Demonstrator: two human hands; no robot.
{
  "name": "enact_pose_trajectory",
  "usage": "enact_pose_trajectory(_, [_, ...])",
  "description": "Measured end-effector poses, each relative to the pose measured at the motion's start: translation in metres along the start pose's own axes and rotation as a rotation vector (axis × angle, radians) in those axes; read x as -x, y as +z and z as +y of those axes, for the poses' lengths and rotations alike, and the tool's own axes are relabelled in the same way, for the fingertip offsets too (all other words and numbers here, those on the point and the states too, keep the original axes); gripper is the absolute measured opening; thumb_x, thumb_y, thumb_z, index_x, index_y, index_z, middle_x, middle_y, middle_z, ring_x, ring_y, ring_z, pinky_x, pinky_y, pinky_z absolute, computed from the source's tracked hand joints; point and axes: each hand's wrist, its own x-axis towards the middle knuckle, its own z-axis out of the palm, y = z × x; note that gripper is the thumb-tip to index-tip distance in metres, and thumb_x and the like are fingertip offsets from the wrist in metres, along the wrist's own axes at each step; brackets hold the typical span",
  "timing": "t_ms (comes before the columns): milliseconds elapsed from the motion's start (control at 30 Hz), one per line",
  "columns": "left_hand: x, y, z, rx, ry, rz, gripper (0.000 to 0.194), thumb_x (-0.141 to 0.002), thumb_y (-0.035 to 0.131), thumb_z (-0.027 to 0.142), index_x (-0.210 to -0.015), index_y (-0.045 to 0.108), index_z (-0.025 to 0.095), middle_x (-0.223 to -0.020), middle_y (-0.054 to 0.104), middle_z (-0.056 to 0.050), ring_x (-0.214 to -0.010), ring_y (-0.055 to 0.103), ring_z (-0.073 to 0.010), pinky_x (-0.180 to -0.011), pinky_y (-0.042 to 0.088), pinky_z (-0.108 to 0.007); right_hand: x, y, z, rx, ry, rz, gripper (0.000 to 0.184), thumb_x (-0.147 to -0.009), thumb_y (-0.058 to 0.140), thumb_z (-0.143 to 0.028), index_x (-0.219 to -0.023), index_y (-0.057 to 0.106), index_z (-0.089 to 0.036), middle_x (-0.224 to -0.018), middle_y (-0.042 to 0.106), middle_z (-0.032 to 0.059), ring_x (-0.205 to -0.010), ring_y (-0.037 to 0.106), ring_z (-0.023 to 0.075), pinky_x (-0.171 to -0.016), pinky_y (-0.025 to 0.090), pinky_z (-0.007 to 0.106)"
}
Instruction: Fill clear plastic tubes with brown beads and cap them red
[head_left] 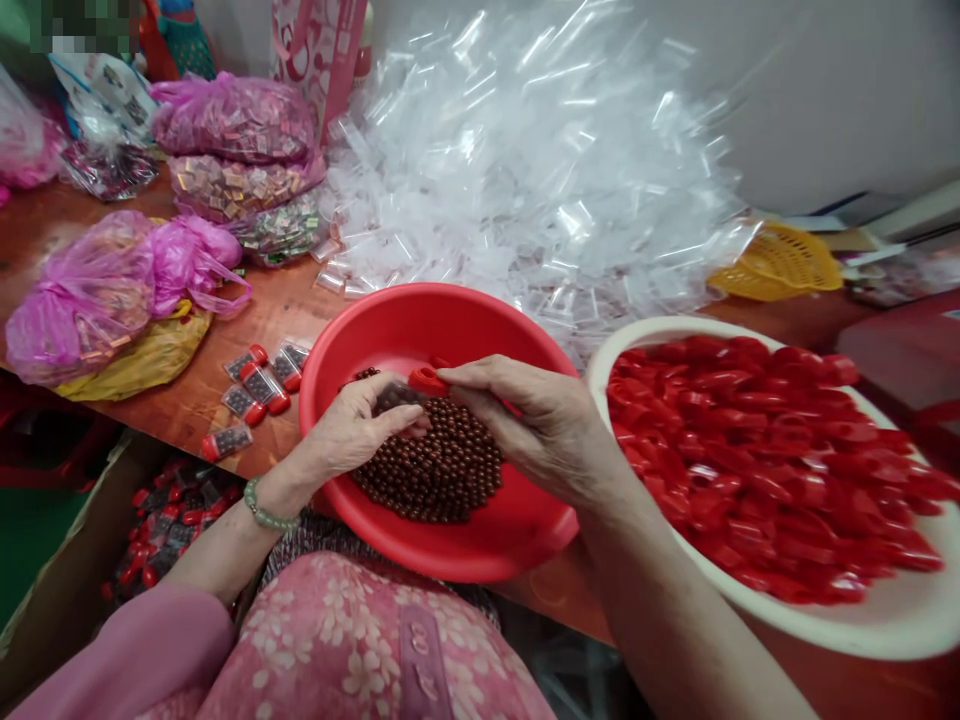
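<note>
Over a red basin point(525, 530) my left hand point(360, 425) is closed round a small clear container point(397, 396) that looks filled with dark beads. My right hand point(532, 415) pinches a red cap point(427, 381) at the container's mouth; whether it is seated there I cannot tell. Below both hands, shiny brown beads point(427, 480) are heaped in the basin. To the right stands a white basin point(600, 375) piled with red caps point(765, 460). Several filled containers with red caps point(262, 385) lie on the table left of the red basin.
A big heap of clear empty containers point(547, 170) covers the back of the table point(270, 290). Pink plastic bags point(97, 290) of small pieces stand at left. A box point(67, 560) of capped containers sits below the table's front edge. A yellow basket point(787, 262) lies behind the white basin.
</note>
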Motion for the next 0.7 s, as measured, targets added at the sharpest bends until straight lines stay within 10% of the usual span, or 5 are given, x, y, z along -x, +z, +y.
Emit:
enact_pose_trajectory(233, [-0.003,-0.004,0.000,-0.010,0.036,0.003,0.020,-0.080,0.070,0.025,-0.092,0.061,0.012,-0.080,0.065,-0.001,-0.073,0.063,-0.0084,-0.075,0.053,-0.024,0.011,-0.024,0.002,0.152,0.071,0.021,0.017,-0.091,0.059,-0.019,-0.100,0.073,-0.023,-0.091,0.076,0.0035,-0.081,0.072,0.0162,-0.073,0.058,0.028])
enact_pose_trajectory(700, [-0.002,-0.003,0.002,-0.151,-0.004,-0.041,0.012,-0.086,0.061,0.024,-0.089,0.056,0.014,-0.078,0.060,0.000,-0.069,0.057,-0.0093,-0.071,0.047,-0.025,-0.001,0.010,0.001,0.034,0.001,-0.023,0.020,-0.091,0.058,-0.015,-0.101,0.073,-0.023,-0.087,0.074,0.0023,-0.081,0.071,0.0144,-0.085,0.057,0.030])
